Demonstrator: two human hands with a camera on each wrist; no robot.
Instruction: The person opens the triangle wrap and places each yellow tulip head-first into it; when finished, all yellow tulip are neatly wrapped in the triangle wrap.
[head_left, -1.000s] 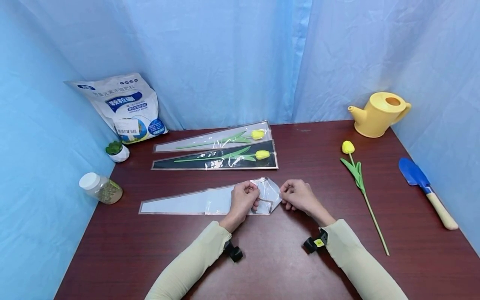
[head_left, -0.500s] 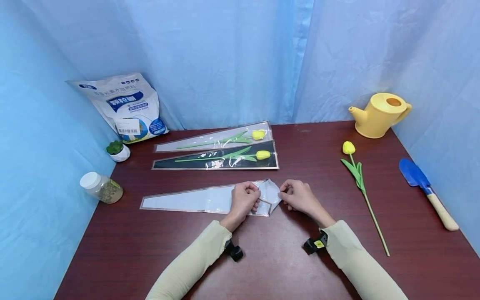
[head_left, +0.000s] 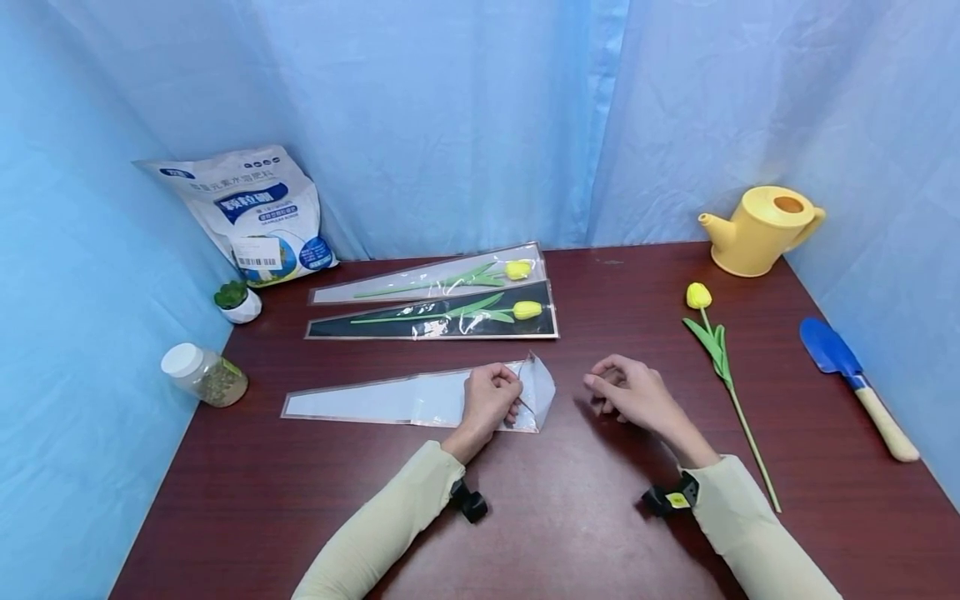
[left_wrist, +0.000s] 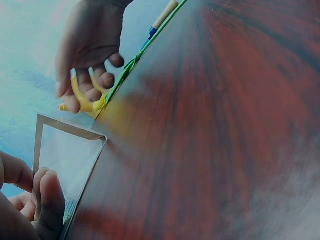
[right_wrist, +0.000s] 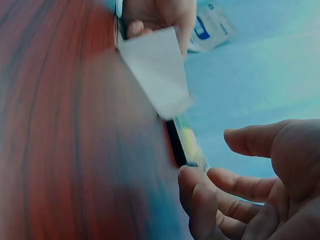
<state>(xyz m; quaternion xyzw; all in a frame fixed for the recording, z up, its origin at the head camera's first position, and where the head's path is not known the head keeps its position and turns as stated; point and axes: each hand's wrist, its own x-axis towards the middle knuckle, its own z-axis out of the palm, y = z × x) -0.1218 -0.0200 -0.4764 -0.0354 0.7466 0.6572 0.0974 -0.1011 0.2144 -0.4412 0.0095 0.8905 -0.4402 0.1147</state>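
Observation:
A white tapered flower sleeve (head_left: 375, 402) with a clear front and brown edging lies in the middle of the table, its wide mouth to the right. My left hand (head_left: 487, 398) pinches the sleeve near that mouth. A pale flap (right_wrist: 157, 70) stands up at the mouth in the right wrist view. Apart from the sleeve, to its right, my right hand (head_left: 636, 398) hovers with loosely bent fingers and holds nothing. Further right lies a loose yellow tulip (head_left: 699, 296) with green leaves and a long stem.
Behind lie a black sleeve (head_left: 390, 327) and a pale sleeve (head_left: 390, 289), each holding a yellow tulip. A fertilizer bag (head_left: 255, 217), potted succulent (head_left: 240, 304) and jar (head_left: 206, 377) stand left. A yellow watering can (head_left: 757, 229) and blue trowel (head_left: 832, 350) are right.
My right hand has let go of the sleeve's mouth and moved right, its fingers loosening. The mouth's flap has shifted back to the left. My left hand keeps its place.

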